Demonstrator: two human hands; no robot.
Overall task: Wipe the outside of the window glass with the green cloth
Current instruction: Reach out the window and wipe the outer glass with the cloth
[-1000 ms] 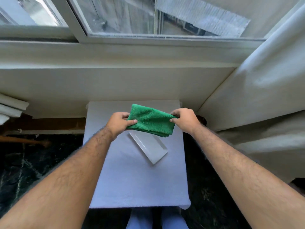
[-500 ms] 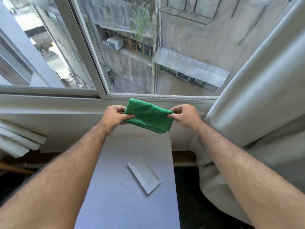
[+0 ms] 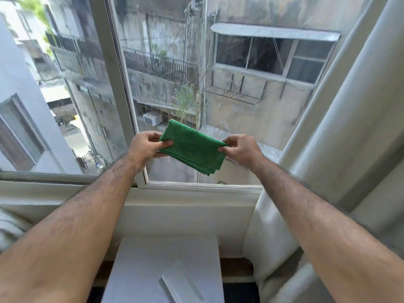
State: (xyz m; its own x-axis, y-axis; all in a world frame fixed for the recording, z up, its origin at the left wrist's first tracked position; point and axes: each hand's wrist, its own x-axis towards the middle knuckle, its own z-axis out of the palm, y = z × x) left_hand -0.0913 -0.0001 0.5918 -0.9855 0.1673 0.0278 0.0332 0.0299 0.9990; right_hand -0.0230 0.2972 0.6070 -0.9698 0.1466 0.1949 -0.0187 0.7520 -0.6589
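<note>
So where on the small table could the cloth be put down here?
The table is bare left of the clear tray and along its far edge by the wall. The tray fills the near middle. The right strip beside the curtain is narrow. Both hands, left and right, hold the cloth.

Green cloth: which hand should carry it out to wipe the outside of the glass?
Probably the right hand. It grips the green cloth in front of what looks like the open gap right of the sash frame; the left hand sits by that frame.
</note>
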